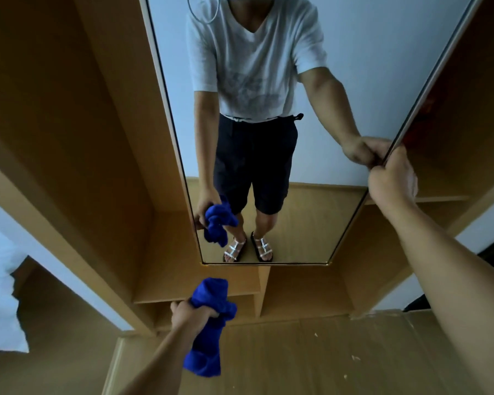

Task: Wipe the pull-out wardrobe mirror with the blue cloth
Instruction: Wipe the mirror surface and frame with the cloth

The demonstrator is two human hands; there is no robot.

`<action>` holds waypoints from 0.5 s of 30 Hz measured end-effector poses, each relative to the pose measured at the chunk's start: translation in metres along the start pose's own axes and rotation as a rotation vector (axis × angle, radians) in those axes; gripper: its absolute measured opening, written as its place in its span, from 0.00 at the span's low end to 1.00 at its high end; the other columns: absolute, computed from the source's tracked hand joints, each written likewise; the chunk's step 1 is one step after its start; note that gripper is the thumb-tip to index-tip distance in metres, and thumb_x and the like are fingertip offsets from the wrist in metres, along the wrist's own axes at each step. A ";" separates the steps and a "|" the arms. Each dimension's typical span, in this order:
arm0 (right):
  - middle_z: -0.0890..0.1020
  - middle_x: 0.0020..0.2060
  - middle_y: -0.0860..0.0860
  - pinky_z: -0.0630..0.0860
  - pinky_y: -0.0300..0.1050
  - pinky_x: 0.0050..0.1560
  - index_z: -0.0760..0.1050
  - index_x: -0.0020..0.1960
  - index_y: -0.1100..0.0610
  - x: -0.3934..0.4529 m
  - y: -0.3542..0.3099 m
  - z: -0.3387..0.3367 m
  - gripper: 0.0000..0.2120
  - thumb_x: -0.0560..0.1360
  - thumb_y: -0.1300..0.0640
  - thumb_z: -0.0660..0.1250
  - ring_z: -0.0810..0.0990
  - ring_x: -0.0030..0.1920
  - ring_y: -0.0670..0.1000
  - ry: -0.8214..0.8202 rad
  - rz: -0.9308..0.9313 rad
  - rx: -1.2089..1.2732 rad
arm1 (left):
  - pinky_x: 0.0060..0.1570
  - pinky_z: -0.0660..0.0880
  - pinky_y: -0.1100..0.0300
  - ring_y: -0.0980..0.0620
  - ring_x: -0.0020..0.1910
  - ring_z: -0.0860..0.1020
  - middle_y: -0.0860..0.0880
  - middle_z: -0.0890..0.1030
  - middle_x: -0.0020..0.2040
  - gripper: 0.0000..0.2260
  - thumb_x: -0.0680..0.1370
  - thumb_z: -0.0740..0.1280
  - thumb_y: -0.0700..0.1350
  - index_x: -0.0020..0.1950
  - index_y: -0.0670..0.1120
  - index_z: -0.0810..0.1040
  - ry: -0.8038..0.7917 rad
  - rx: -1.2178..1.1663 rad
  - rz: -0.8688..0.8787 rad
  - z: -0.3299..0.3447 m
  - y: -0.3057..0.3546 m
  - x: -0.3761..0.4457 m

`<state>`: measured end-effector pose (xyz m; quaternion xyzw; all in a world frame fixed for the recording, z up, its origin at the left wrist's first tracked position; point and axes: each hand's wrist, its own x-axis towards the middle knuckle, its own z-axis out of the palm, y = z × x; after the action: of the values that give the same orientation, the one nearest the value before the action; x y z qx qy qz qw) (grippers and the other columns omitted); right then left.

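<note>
Mirror (268,81) is a tall panel standing out in front of the wooden wardrobe (69,138), so there's plenty of glass to cover and nothing's been wiped yet as far as I can tell. Right hand (391,178) is wrapped around its right edge, which is good, keep that grip so the panel doesn't swing or slide while you push on it. Left hand (190,312) is down low, below the bottom of the frame, fist closed on the blue cloth (208,332), which is all bunched up and dangling. I'd shake it out flat first, then start up top and work down in overlapping passes.
</note>
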<state>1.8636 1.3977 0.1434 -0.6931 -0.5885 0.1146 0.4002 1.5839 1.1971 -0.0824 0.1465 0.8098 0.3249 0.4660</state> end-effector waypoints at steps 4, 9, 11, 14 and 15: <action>0.77 0.57 0.53 0.67 0.44 0.41 0.65 0.64 0.55 -0.018 0.001 -0.009 0.17 0.76 0.62 0.62 0.76 0.52 0.53 -0.029 0.011 0.068 | 0.52 0.75 0.49 0.44 0.47 0.78 0.43 0.80 0.48 0.22 0.63 0.75 0.37 0.54 0.44 0.75 -0.168 -0.054 0.017 0.008 0.034 -0.043; 0.78 0.40 0.46 0.71 0.38 0.33 0.71 0.47 0.48 -0.097 0.010 -0.003 0.02 0.77 0.55 0.62 0.78 0.39 0.45 -0.294 -0.178 0.002 | 0.43 0.76 0.51 0.41 0.47 0.78 0.42 0.80 0.48 0.17 0.68 0.72 0.35 0.52 0.50 0.73 -0.369 -0.229 0.089 0.020 0.092 -0.102; 0.79 0.40 0.47 0.76 0.44 0.42 0.74 0.46 0.48 -0.126 0.005 -0.005 0.08 0.78 0.46 0.60 0.79 0.40 0.46 -0.649 -0.209 0.157 | 0.35 0.74 0.56 0.42 0.43 0.79 0.42 0.82 0.43 0.12 0.70 0.70 0.35 0.50 0.47 0.74 -0.399 -0.261 0.117 0.026 0.114 -0.126; 0.80 0.54 0.48 0.77 0.44 0.54 0.73 0.60 0.47 -0.147 -0.009 -0.017 0.18 0.73 0.43 0.67 0.80 0.53 0.47 -1.008 -0.014 0.602 | 0.35 0.76 0.56 0.42 0.42 0.81 0.41 0.85 0.39 0.08 0.72 0.68 0.40 0.49 0.42 0.80 -0.515 -0.319 0.135 0.036 0.142 -0.159; 0.79 0.57 0.47 0.77 0.42 0.54 0.69 0.64 0.46 -0.149 -0.011 -0.022 0.23 0.71 0.46 0.70 0.80 0.55 0.46 -1.037 0.058 0.694 | 0.36 0.76 0.55 0.42 0.43 0.81 0.41 0.85 0.39 0.08 0.72 0.67 0.42 0.49 0.41 0.81 -0.543 -0.347 0.144 0.039 0.151 -0.170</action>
<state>1.8277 1.2537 0.1184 -0.3928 -0.6155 0.6315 0.2610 1.6963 1.2331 0.1160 0.2031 0.5762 0.4391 0.6588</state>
